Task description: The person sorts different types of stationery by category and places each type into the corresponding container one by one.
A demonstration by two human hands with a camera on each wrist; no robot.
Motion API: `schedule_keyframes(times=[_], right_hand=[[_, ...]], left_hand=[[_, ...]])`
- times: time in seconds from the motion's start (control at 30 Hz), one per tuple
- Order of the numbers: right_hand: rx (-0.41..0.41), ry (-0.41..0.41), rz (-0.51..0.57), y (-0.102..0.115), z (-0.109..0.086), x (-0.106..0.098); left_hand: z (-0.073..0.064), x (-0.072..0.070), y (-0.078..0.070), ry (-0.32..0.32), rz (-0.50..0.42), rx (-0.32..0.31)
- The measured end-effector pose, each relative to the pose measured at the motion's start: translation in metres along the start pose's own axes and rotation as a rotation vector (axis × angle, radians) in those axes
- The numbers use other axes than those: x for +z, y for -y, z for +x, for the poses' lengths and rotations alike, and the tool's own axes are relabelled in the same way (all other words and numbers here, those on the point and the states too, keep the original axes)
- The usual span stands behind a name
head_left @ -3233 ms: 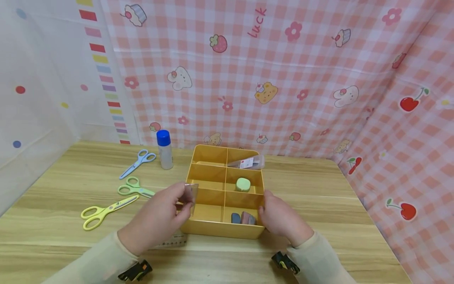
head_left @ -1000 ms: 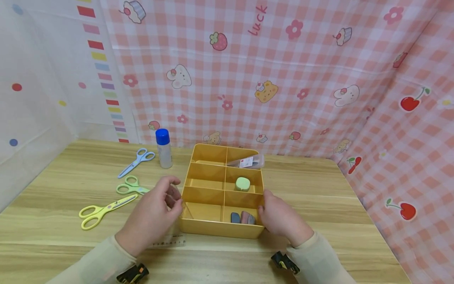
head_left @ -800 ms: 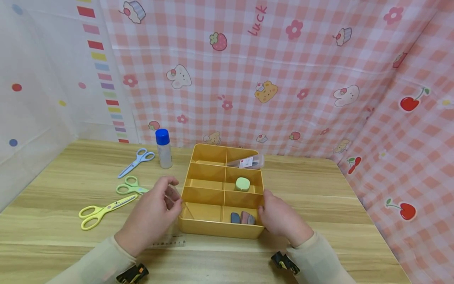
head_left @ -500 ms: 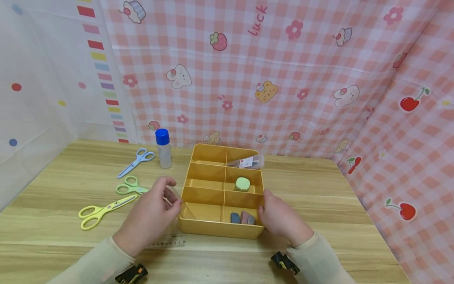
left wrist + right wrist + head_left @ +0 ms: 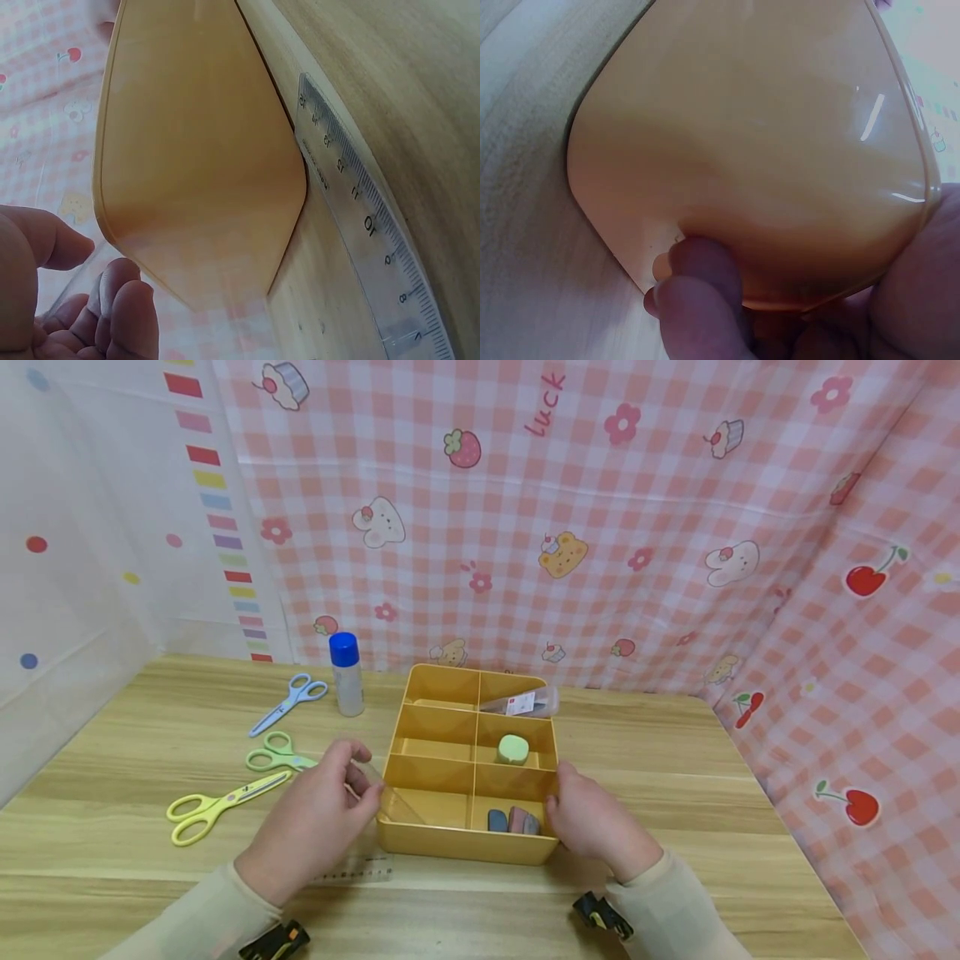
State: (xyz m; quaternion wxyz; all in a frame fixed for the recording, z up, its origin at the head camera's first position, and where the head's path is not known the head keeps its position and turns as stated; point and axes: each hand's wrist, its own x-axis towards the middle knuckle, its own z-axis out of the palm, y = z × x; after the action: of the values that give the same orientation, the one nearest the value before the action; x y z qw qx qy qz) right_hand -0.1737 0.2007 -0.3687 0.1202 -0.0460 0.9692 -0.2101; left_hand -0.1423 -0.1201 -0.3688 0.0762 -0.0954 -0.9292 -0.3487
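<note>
In the head view, my left hand (image 5: 318, 822) pinches a clear flat plastic piece (image 5: 401, 807) with a straight edge. It slants over the left rim into the near-left compartment of a yellow six-compartment box (image 5: 465, 845). Its full shape is hard to make out. My right hand (image 5: 600, 818) grips the box's right side near the front corner; curled fingers (image 5: 705, 300) touch the outer wall in the right wrist view. A clear ruler (image 5: 367, 217) lies on the table beside the box, partly beneath my left hand in the head view.
Inside the box are dark and pinkish small blocks (image 5: 517, 821), a light green rounded item (image 5: 513, 749) and a clear labelled packet (image 5: 525, 702). Leftward lie yellow scissors (image 5: 225, 806), green scissors (image 5: 277, 753) and blue scissors (image 5: 288, 703). A blue-capped bottle (image 5: 347, 675) stands behind.
My left hand has lowered the clear piece from upright at the box's left rim, then tipped it further into the near-left compartment. My right hand stays on the box.
</note>
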Motion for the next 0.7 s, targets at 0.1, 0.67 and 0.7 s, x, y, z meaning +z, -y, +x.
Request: schedule_keyframes(times=[0.1,0.67,0.7], right_hand=[[0.009,0.004,0.007,-0.0001,-0.0003,0.0005],[0.01,0.004,0.014,0.0003,-0.0011,0.0005],[0.009,0.004,0.015,0.0004,-0.0012,0.0002]], left_hand=[[0.0,-0.0005,-0.0004,0.014,0.012,-0.016],[0.0011,0.0003,-0.0013,0.071,0.106,-0.029],[0.0011,0.0004,-0.0013,0.071,0.108,-0.03]])
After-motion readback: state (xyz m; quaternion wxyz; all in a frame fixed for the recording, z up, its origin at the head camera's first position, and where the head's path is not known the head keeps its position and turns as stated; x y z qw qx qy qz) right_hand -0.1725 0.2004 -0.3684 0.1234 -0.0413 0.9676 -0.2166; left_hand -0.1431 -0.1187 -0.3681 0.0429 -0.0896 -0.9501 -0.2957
